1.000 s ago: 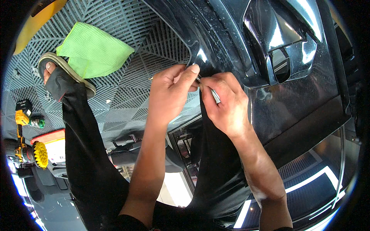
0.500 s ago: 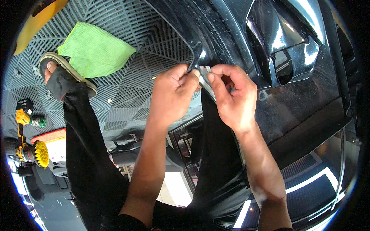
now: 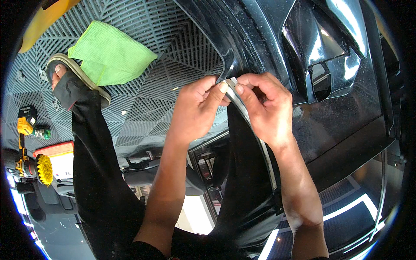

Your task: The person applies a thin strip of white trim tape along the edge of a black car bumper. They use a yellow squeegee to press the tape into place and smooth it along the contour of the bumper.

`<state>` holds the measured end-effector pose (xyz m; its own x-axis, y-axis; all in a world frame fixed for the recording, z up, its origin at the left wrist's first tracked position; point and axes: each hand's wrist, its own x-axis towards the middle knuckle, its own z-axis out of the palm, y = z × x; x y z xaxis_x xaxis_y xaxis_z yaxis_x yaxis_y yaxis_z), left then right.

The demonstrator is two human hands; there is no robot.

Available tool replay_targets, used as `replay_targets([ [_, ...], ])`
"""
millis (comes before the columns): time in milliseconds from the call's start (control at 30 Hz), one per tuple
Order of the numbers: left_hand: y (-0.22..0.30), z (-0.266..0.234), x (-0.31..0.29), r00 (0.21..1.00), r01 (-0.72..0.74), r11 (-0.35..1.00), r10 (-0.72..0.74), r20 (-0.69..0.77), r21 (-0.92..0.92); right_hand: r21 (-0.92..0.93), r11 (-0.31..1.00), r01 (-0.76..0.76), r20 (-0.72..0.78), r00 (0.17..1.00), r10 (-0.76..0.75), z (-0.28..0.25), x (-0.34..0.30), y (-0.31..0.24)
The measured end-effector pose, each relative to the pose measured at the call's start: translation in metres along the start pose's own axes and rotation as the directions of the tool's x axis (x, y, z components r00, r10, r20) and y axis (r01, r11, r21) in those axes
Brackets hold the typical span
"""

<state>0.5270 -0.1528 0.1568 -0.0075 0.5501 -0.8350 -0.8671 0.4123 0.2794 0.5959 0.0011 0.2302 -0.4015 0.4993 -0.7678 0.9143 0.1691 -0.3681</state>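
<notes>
A narrow silvery strip (image 3: pixel 241 105) runs along the edge of a glossy black car body panel (image 3: pixel 242 47), down past my right wrist. My left hand (image 3: pixel 195 110) is closed in a pinch on its upper end, the thumb lying on top. Close on the right, my right hand (image 3: pixel 273 110) also pinches the strip, thumb against its face and fingers curled behind. Between the two thumbs a small pale tab (image 3: pixel 234 80) sticks up. What the curled fingertips touch underneath is hidden.
A green cloth (image 3: pixel 112 54) lies on the grey grid floor (image 3: pixel 143 102) beside my sandalled foot (image 3: pixel 71 84). At left are a yellow-and-black power tool (image 3: pixel 27 121) and a yellow round brush (image 3: pixel 44 169). A shiny black angular housing (image 3: pixel 320 56) stands right of my hands.
The view has shifted slightly, and more of the silvery strip shows below my hands. Both hands keep their pinch on it, with the thumbs slightly changed in position.
</notes>
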Motion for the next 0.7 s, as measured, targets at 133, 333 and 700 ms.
replay_targets([
  [133,0.0015,-0.0001,-0.0002,1.000,-0.022,0.999,0.022,-0.005,0.044,0.003,1.000,-0.003,-0.025,1.000,0.003,0.0019,0.0002,-0.0004],
  [333,0.0019,0.0015,-0.0004,0.999,-0.038,0.999,0.038,-0.002,0.011,0.000,1.000,0.014,-0.010,1.000,-0.014,0.0013,0.0018,-0.0016],
  [700,0.0013,0.0026,-0.0006,1.000,-0.031,0.999,0.031,0.004,-0.016,-0.086,0.991,0.103,-0.054,0.993,-0.108,0.0055,0.0023,0.0004],
])
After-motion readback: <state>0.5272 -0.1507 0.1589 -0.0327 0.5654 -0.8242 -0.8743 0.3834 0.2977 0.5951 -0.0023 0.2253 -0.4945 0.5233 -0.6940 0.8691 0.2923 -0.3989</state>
